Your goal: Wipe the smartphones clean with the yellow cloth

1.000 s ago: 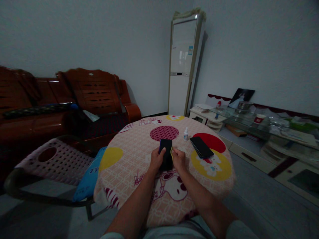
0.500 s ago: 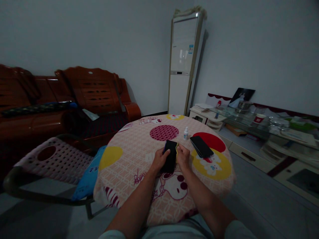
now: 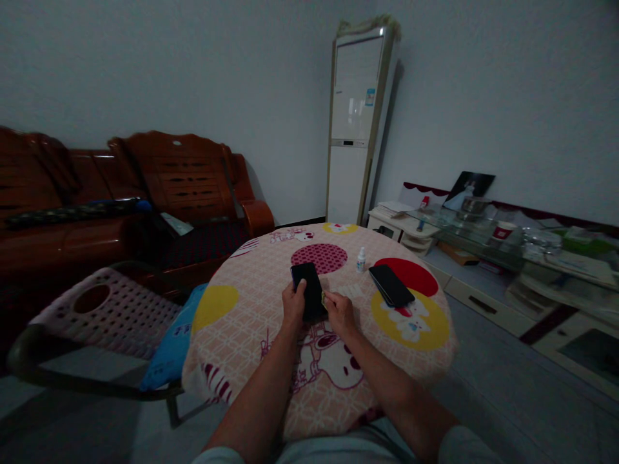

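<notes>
A black phone (image 3: 309, 293) is gripped along its left edge by the fingers of the left hand (image 3: 293, 305), which are curled closed around it with the thumb laid on the dark face. Its right edge, near the lower corner, is met by the right hand (image 3: 338, 310), whose fingers are pinched together on a small yellowish scrap (image 3: 324, 298); what that scrap is cannot be told. The phone is held just above the patterned tablecloth (image 3: 242, 335) of a round table, a little left of centre and tilted with its top end away from the person. A second dark phone (image 3: 391, 285) is seen lying flat to the right, well apart, and a small white bottle (image 3: 360, 260) is stood upright between the two, farther back. A perforated plastic chair (image 3: 104, 312) is placed left of the table.
</notes>
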`<action>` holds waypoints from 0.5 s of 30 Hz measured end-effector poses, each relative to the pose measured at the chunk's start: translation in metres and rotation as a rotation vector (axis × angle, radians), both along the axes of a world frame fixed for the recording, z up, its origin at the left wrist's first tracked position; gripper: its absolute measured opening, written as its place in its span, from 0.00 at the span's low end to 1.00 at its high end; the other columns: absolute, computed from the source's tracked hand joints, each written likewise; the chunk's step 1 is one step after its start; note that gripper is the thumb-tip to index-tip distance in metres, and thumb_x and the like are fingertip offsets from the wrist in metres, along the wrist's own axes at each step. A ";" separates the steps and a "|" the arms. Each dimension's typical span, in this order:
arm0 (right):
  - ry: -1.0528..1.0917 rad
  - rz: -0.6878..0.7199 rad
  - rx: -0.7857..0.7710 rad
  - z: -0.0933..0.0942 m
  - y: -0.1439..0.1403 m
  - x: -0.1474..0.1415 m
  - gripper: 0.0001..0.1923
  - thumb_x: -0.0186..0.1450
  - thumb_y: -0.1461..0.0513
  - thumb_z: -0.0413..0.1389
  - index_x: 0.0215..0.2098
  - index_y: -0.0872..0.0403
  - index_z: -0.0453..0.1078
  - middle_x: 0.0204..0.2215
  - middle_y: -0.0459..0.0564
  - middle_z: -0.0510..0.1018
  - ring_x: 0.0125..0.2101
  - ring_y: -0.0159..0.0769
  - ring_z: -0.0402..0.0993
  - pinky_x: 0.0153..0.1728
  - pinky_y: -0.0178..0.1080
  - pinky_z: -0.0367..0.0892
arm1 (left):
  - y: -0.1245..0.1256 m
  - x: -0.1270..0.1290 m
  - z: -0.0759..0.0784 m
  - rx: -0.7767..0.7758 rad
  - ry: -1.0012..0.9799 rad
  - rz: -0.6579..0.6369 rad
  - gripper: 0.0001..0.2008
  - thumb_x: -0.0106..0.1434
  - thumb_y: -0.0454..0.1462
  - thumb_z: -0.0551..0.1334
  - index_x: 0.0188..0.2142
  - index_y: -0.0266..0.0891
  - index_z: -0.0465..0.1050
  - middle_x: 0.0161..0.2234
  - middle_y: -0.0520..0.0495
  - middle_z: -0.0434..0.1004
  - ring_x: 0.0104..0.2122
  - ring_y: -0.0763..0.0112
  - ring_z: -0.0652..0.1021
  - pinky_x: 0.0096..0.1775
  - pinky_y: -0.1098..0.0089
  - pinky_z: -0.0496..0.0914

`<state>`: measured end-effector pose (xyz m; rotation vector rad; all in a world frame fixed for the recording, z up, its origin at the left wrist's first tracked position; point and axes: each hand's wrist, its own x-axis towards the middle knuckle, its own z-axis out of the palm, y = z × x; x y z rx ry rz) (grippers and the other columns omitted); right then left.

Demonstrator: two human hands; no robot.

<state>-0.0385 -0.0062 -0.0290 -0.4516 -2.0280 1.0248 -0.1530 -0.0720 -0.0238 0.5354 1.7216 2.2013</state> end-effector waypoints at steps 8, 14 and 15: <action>0.094 -0.178 -0.075 0.003 0.017 0.004 0.16 0.63 0.61 0.47 0.38 0.55 0.77 0.33 0.50 0.80 0.34 0.39 0.74 0.37 0.37 0.67 | 0.005 0.019 0.001 -0.044 0.140 -0.229 0.18 0.52 0.48 0.64 0.32 0.33 0.75 0.27 0.50 0.74 0.25 0.71 0.71 0.27 0.73 0.65; 0.049 -0.049 -0.062 -0.004 0.010 0.000 0.17 0.63 0.61 0.48 0.39 0.56 0.78 0.31 0.49 0.80 0.32 0.39 0.74 0.35 0.35 0.67 | 0.002 0.012 0.003 -0.005 0.015 -0.085 0.19 0.51 0.49 0.64 0.30 0.34 0.72 0.23 0.52 0.72 0.22 0.72 0.71 0.25 0.73 0.65; 0.033 -0.014 -0.054 -0.005 0.007 -0.001 0.17 0.63 0.61 0.48 0.38 0.56 0.78 0.30 0.49 0.80 0.31 0.38 0.74 0.34 0.35 0.66 | 0.001 0.009 0.003 0.004 -0.014 -0.050 0.19 0.51 0.49 0.64 0.31 0.34 0.72 0.23 0.52 0.72 0.22 0.72 0.71 0.25 0.73 0.65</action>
